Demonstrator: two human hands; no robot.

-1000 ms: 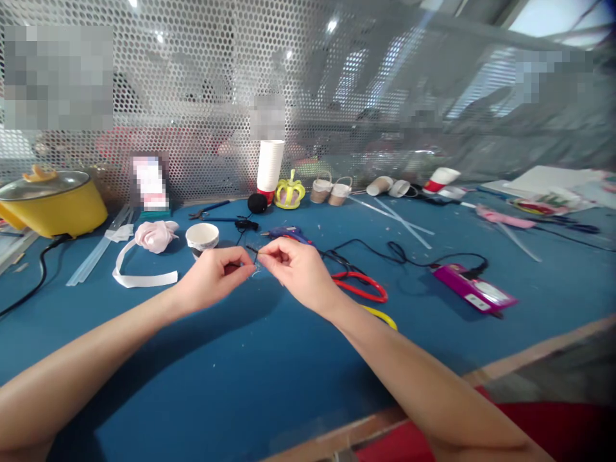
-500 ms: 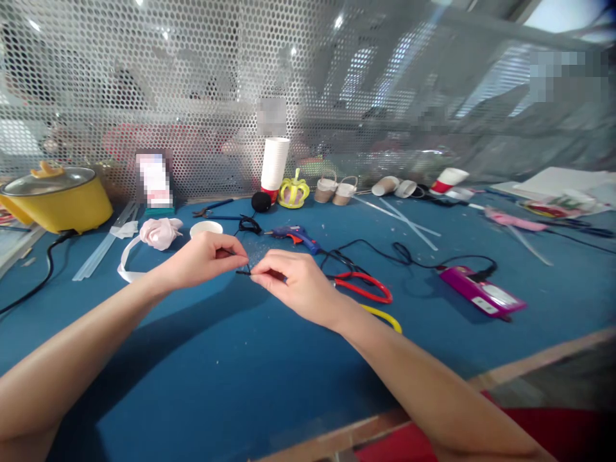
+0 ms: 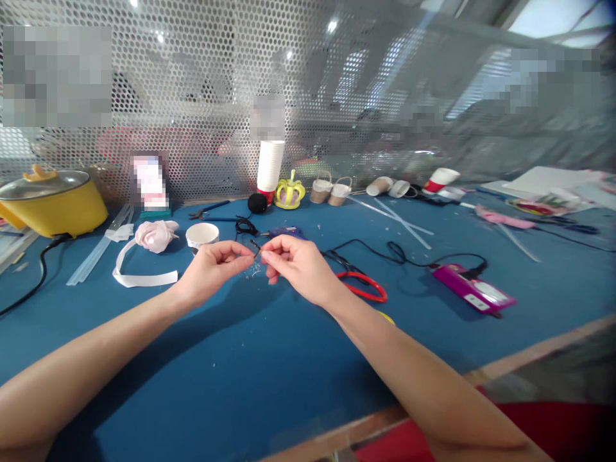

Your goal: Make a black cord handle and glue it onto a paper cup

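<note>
Over the middle of the blue table, my left hand (image 3: 217,268) and my right hand (image 3: 299,268) face each other, fingertips almost meeting. Both pinch a thin black cord (image 3: 256,248), whose short dark end sticks up between them. Whether it is string or wire I cannot make out. Just behind my left hand stands a white paper cup (image 3: 202,234). A blue glue gun (image 3: 286,232) lies beyond my right hand, partly hidden by it. Close behind the fingers is a small tangle of black cord (image 3: 246,226).
A white ribbon with a fabric rose (image 3: 156,237) and a yellow electric pot (image 3: 55,205) are at left. Pliers (image 3: 209,210), a black ball (image 3: 257,203), stacked cups (image 3: 270,167) and a yellow crown-shaped piece (image 3: 289,192) line the back. Red-handled scissors (image 3: 366,287) and a purple power strip (image 3: 474,289) lie right.
The cord's dark end has swung from lying sideways to pointing up between my fingers. My left hand has turned and uncovers more of the white cup. The view has shifted slightly.
</note>
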